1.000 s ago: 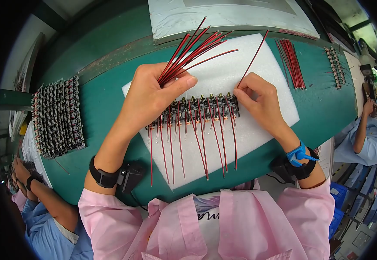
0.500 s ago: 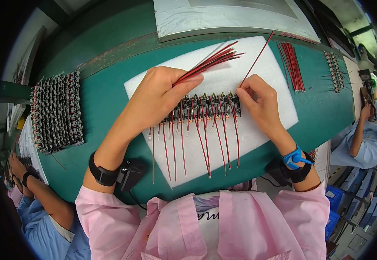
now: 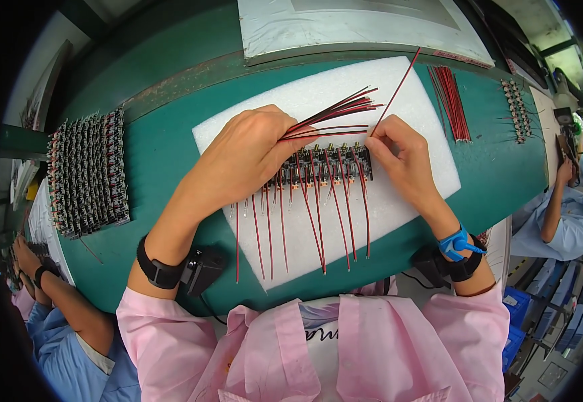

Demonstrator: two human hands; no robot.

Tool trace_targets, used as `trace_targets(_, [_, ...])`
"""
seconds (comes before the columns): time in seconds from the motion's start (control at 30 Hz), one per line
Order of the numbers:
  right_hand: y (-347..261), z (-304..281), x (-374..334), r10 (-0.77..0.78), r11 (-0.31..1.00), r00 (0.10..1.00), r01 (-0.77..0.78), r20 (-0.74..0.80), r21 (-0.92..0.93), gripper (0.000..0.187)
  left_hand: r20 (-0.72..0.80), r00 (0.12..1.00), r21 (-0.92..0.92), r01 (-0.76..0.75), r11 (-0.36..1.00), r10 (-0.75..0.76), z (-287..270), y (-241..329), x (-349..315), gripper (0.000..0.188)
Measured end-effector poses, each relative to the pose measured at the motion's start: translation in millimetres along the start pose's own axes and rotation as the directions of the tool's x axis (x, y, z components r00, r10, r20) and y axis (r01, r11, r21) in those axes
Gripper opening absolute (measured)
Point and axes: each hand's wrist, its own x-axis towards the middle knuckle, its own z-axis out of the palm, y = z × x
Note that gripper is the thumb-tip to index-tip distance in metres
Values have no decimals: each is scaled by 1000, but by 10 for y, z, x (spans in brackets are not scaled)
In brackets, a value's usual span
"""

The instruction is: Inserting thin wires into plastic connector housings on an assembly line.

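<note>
The left hand (image 3: pixel 254 144) has turned the bundle of red-and-black wires (image 3: pixel 345 106) down toward the right. Two wires (image 3: pixel 338 134) now lie apart from the rest, tips close to the right hand (image 3: pixel 402 149). In the inspector's judgement, this leaves those strands separated and within easy reach. The left fist is curled firmly around the bundle. The right hand is unmoved, thumb and forefinger pinched on a single wire (image 3: pixel 397 90) that slants up toward the far side. The row of circuit boards (image 3: pixel 325 164) lies between the hands on the white foam pad (image 3: pixel 432 181), with attached wires (image 3: pixel 368 228) trailing toward the near side.

The left hand conceals the row's left end and the bundle's near ends. Whether the single wire's lower end touches a board cannot be determined. Blue-sleeved co-workers are cut off at both sides.
</note>
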Motion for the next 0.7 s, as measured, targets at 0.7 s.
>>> trace_targets(0.7, [8,6,17,-47,999,999,47,15,-24,7,18,1000,-43,-15,999,16,12,-9,13,20])
